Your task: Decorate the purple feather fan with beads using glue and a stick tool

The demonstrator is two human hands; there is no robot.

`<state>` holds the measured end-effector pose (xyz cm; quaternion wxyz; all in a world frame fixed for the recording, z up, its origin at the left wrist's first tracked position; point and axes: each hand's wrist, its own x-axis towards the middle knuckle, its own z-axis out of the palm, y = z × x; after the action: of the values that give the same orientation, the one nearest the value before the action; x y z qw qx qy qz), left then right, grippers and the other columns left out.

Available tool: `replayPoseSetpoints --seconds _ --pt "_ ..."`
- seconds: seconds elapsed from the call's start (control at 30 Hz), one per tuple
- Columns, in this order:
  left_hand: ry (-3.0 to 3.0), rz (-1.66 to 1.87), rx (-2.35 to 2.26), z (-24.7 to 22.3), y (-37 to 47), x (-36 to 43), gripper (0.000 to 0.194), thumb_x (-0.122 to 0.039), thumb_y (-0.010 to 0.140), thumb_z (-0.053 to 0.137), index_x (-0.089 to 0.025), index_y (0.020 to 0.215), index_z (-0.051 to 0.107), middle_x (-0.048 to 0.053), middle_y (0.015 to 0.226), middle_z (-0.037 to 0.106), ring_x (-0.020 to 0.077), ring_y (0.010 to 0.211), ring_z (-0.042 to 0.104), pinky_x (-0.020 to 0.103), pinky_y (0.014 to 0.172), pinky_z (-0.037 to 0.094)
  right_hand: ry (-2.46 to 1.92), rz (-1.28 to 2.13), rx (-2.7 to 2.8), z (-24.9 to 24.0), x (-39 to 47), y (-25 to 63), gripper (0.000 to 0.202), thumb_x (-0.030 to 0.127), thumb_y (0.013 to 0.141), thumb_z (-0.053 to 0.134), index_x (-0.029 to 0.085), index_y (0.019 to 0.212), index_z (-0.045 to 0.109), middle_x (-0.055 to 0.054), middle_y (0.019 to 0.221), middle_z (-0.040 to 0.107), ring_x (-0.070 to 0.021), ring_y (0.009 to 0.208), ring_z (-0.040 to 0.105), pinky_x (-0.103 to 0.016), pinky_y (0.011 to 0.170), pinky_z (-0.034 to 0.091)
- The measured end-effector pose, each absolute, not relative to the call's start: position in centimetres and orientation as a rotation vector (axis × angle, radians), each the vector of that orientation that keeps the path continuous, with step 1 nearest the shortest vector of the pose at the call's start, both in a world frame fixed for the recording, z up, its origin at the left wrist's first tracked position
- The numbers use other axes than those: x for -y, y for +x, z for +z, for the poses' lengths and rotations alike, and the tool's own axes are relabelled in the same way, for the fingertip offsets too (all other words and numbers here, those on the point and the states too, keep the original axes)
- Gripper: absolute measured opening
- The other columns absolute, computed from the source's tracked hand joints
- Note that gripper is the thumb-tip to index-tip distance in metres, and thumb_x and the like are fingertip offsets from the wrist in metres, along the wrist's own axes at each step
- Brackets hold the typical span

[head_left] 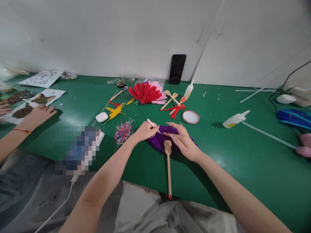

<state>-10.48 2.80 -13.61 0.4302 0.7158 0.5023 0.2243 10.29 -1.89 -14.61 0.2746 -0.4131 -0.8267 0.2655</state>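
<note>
The left hand (147, 131) is closed around a pink pen (151, 123), pinched near its lower end, with the tip at the purple feathers (157, 141) directly in front of the person. The right hand (185, 142) is open, its fingers extended and slightly parted over the same feathers; whether it grips any of them cannot be told. The feathers lie in a fan on the green table (213, 145), and a wooden handle (169, 174) with pale dots on its broad head overlaps them and points toward the person. The step in hand appears to be placing or pressing small bits on the feathers; the next move probably calls for a steady pen tip while the right hand keeps the fan flat. Just left of the fan is a pile of coloured flakes (123, 132); beyond the hands are yellow feathers (115, 112), a red fan (145, 93) and a shallow white lid (190, 117). A glue bottle (233, 120) lies tilted to the right, and a phone (177, 69) leans against the wall. At far left, a co-worker's hand (41, 113) rests on a paper picture.
</note>
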Motion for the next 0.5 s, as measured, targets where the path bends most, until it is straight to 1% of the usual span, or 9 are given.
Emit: replayPoseSetpoints --seconds 0.23,0.5 --pt "1.806 0.544 -1.273 -13.50 -10.49 -2.82 0.037 -0.033 0.082 0.041 -0.016 0.050 0.044 -0.003 0.041 0.045 0.0068 0.039 0.039 0.020 0.043 0.029 -1.116 0.666 2.224 -14.49 1.92 10.26 0.040 0.032 0.095 0.029 0.024 0.114 0.063 -0.007 0.138 0.040 -0.0241 0.131 0.031 -0.053 0.110 0.012" --pt "1.824 0.533 -1.282 -13.28 -10.72 -2.91 0.035 -0.032 0.081 0.042 -0.015 0.051 0.049 -0.003 0.042 0.045 0.0075 0.041 0.040 0.020 0.044 0.029 -1.116 0.596 2.228 -14.41 1.93 10.37 0.039 0.030 0.094 0.030 0.023 0.112 0.064 -0.007 0.137 0.041 -0.0238 0.130 0.032 -0.052 0.110 0.013"
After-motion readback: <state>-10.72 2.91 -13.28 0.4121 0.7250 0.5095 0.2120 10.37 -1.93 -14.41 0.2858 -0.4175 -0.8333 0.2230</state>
